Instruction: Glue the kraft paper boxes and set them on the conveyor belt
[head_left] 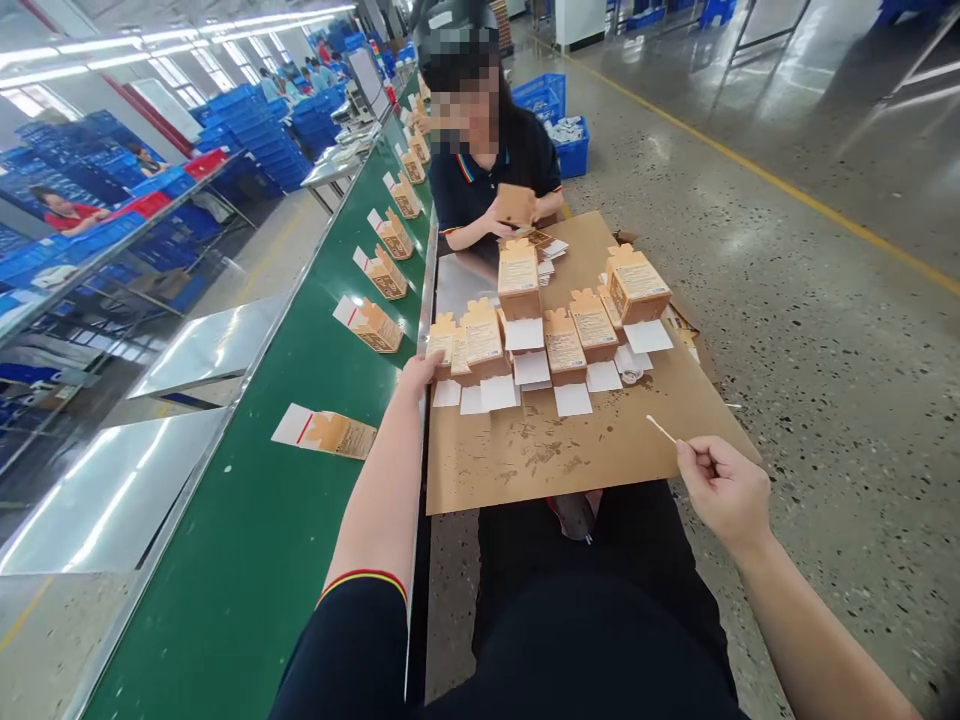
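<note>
A brown cardboard sheet [570, 450] lies across my lap and holds several small orange-brown cartons with white flaps open toward me. My left hand [418, 375] reaches to the sheet's left edge and touches the leftmost carton [444, 340], fingers curled against it. My right hand [724, 490] hovers at the sheet's right edge and pinches a thin white stick [661, 429] that points up and left. A taller carton [637, 284] stands at the far right of the group.
A green conveyor belt [247, 560] runs along my left with cartons spaced on it; the nearest [326, 432] lies flat. A person in a dark shirt [491, 185] sits opposite holding a carton. Blue crates [559, 120] stand behind; polished floor lies to the right.
</note>
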